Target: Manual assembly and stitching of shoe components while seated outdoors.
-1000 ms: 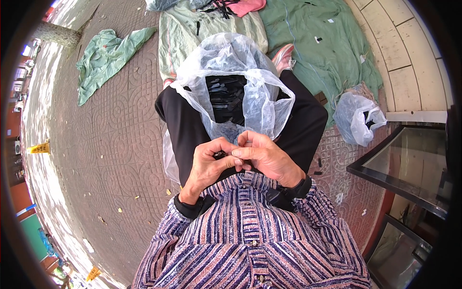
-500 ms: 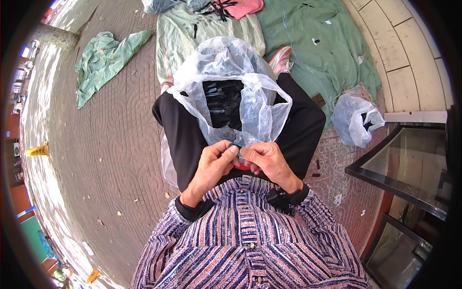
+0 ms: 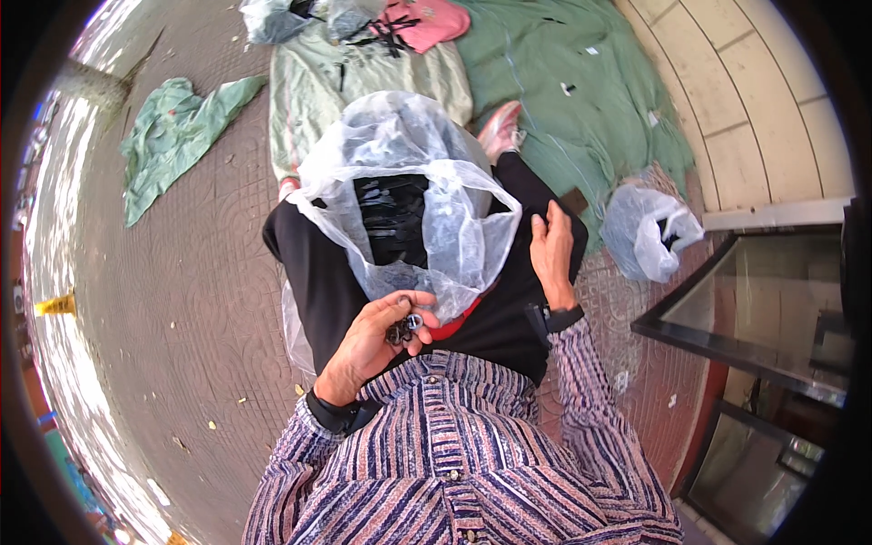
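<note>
Patterned paving (image 3: 209,309) all around. Left hand (image 3: 372,334) cups small dark pieces (image 3: 398,331), long axes unclear; right hand (image 3: 552,254) loosely parted, pointing forward. Bagged black strips (image 3: 392,218) lie mostly crosswise.

Pieces (image 3: 400,332) in left hand (image 3: 361,343): partly hidden, too small to tell. Right hand (image 3: 550,250): contact with thigh (image 3: 509,307) unclear. Strips (image 3: 391,218) part-covered by bag (image 3: 454,232). Left shoe (image 3: 289,187) mostly hidden. Sheet (image 3: 590,127), pink cloth (image 3: 438,23): far edges cut off. Trunk (image 3: 91,84) blurred.

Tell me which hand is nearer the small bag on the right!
Right: the right hand is left of the small bag, not touching it; the left hand is farther left and lower.
</note>
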Available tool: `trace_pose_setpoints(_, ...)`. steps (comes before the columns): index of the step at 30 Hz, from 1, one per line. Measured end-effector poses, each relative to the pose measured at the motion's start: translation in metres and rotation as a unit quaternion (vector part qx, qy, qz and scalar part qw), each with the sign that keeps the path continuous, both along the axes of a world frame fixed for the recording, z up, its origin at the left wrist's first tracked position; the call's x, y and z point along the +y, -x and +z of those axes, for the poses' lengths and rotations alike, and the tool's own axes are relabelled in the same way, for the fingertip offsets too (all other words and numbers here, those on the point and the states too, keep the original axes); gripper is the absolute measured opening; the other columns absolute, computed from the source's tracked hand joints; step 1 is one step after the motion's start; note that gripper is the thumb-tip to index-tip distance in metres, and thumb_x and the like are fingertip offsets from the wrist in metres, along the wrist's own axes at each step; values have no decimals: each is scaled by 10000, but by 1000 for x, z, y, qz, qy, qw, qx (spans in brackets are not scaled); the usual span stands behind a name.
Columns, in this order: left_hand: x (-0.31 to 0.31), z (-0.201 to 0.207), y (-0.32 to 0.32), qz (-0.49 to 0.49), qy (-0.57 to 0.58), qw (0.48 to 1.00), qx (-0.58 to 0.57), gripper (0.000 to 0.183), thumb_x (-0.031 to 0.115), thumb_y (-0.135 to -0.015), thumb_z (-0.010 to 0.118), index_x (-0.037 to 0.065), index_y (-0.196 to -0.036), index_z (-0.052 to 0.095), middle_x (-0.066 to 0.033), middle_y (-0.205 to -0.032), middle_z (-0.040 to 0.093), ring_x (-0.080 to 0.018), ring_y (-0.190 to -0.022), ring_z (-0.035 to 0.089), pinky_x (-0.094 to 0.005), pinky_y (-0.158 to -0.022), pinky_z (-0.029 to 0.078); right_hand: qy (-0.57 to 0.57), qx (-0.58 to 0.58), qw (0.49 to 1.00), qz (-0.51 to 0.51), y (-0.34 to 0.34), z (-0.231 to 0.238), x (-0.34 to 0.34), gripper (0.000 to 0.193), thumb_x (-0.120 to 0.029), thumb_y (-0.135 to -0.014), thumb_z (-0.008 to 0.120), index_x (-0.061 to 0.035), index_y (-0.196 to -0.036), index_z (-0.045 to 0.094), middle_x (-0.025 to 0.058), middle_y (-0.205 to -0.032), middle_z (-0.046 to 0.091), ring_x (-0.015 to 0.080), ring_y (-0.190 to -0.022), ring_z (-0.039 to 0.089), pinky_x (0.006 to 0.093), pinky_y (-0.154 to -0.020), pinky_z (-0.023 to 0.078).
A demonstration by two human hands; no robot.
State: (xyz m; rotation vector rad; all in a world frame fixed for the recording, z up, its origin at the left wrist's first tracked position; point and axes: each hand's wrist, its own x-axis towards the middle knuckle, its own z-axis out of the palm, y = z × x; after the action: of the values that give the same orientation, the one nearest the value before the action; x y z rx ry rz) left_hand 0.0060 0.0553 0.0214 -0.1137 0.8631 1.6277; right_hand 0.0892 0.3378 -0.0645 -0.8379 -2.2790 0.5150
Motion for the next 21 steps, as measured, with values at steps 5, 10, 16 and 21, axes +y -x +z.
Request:
trace_pose_setpoints(5, -11, 1, -1, 24, -12, 1000, -12, 299, 159, -928, 424, -43, -1138, 494, -122, -884, 612, -165, -760, 606, -240, -584, 473, 145, 20, 934, 327, 62, 45, -68, 162, 22, -754, 535, -6, -904, 588, 146, -848, 564, 317, -818, 551, 373, -709, 449)
trace_pose_setpoints(10, -19, 5, 1, 45, -41, 998, 12, 275, 128, -913, 458, -16, -1144, 499, -93, -825, 612, -146, -680, 598, -215, -505, 452, -56, -158, 865, 474, 111, -1, -82, 152, -18, -697, 585, -30, -849, 573, 103, -828, 501, 283, -847, 486, 373, -727, 420)
trace_pose_setpoints(16, -34, -3, 7, 100, 14, 993, 52, 237, 138, -889, 517, -18, -1054, 582, -42, -747, 566, -79, -553, 474, -173, -432, 309, -105, -166, 852, 486, 116, 7, -92, 182, -65, -679, 625, -46, -842, 547, 96, -844, 500, 276, -860, 480, 381, -743, 398)
trace_pose_setpoints(21, -31, 5, 7, 188, -1, 982, 35, 264, 95, -869, 540, -16, -1107, 532, -57, -792, 560, -85, -592, 494, -169, -429, 342, 210, 30, 878, 428, 112, 61, -122, 179, -63, -829, 531, -27, -984, 449, 76, -786, 542, 183, -705, 541, 294, -625, 426)
